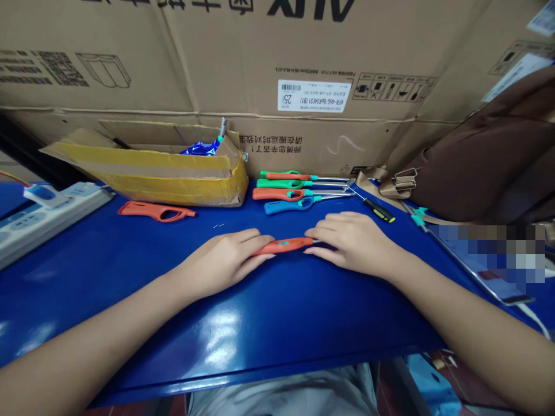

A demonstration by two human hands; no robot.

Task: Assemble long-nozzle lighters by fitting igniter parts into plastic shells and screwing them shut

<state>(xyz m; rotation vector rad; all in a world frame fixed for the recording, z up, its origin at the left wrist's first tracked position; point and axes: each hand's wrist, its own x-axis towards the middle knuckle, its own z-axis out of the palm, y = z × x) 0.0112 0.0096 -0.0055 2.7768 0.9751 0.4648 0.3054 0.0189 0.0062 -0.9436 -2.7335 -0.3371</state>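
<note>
An orange long-nosed lighter (284, 246) lies crosswise between my two hands, just above the blue table. My left hand (232, 254) is closed on its handle end. At the other end, my right hand (347, 240) pinches around the front of the body and the metal nozzle, much of which its fingers hide. Behind my hands, several finished-looking lighters lie side by side, among them a blue one (290, 205) and a green one (281, 184). A black and yellow screwdriver (379, 210) rests beside their tips. Two tiny metal pins (219, 226) and an orange lighter shell (151, 212) lie to the left.
A cardboard box with yellow tape (173, 182) stands at the back left, with a blue packet (202, 148) in it. A white power strip (52, 219) is at far left. A phone or tablet (481, 266) and a brown bag (481, 156) are right. Large cartons (208, 69) form the back.
</note>
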